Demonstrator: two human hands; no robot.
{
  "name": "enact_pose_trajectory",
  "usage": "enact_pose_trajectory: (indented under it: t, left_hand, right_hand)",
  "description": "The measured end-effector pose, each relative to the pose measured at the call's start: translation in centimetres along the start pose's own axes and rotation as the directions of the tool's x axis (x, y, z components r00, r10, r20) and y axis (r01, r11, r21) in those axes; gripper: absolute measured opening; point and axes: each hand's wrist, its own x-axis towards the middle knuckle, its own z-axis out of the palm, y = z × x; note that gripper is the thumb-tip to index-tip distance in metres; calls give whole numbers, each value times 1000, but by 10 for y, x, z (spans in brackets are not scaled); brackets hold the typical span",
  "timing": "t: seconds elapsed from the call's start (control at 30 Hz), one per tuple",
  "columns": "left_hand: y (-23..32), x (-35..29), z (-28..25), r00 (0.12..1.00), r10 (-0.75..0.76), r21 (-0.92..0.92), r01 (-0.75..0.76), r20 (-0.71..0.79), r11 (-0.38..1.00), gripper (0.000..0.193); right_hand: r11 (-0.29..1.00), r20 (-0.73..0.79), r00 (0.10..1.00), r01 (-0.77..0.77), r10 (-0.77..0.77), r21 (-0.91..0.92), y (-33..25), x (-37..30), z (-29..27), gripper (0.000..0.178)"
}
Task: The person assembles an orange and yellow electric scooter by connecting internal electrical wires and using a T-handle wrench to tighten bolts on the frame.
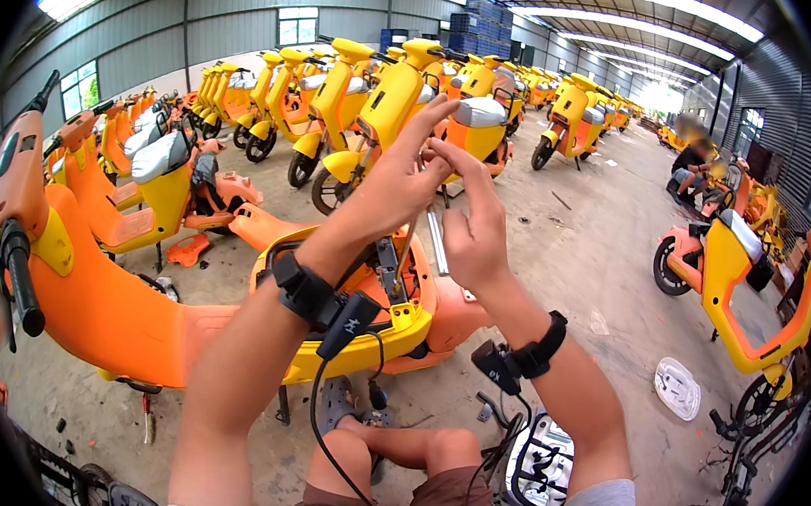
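Note:
A silver metal rod [439,243], looking like the crossbar of a T-handle wrench, stands between my hands. A thinner brownish shaft [406,253] slants down into the opened rear bay of an orange and yellow scooter [365,345]; where the two join is hidden. My left hand [405,185] has the rod's upper end between its thumb and stretched fingers. Just right of it, my right hand [477,229] has its index finger straight and its thumb apart, beside the rod. My left thumb and right index finger almost meet.
Rows of yellow scooters [386,104] fill the hall behind. At right stand another scooter [723,287], a white plastic cover [677,389] on the floor and a seated person [691,172]. A white container [543,464] stands by my right knee. Cables hang from both wrist devices.

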Motion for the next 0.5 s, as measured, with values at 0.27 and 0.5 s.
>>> enact_pose_trajectory:
  t: [0.27,0.5]
  left_hand:
    - [-8,-14,-4,999,-8,-63,5,-47,998,65]
    - [-10,-25,5,990,-41,-65,33,-135,997,61]
  right_hand:
    - [976,-11,980,197,-199,-88,12,14,18,76]
    - [896,-164,898,360,-408,-261,28,37,35,39]
